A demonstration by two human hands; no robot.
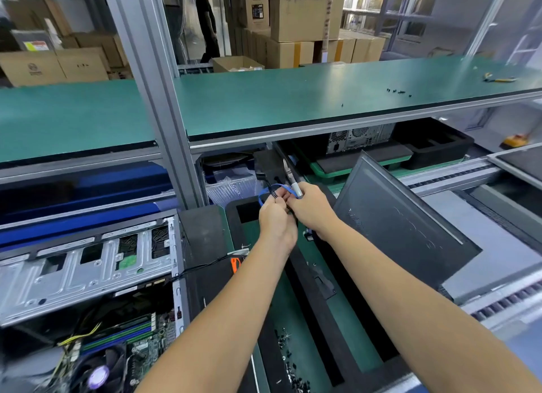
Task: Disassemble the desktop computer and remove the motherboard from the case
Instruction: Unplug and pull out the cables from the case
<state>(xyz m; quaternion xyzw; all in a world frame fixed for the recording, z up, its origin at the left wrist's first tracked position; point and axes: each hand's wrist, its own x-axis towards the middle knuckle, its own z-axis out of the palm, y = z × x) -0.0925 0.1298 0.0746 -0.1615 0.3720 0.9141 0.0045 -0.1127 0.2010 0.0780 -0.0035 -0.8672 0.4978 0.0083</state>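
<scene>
- Left hand pinched shut around a bundle of black wires and a looped blue SATA cable, thumb and fingers closed tight on them.
- Right hand closed too, gripping the same cable bunch from the other side, plus a silvery-white cylindrical handle poking up out of the fist. Can't tell what tool exactly.
- Both hands touching, held up over a black foam tray lying on a green mat.
- Black connector dangling at the top end of the wires, just above the left fingers.
- Loose pile of small black screws on the foam, near the bottom edge.
- Dark side panel lying tilted just right of the hands.
- Open desktop case off to the lower left, drive cage on top, motherboard still sitting inside with RAM sticks and a CPU cooler.
- Thin black cable trailing out of the case toward an orange-handled tool.
- Green shelf above, with a few screws and a yellow-handled tool far right.
</scene>
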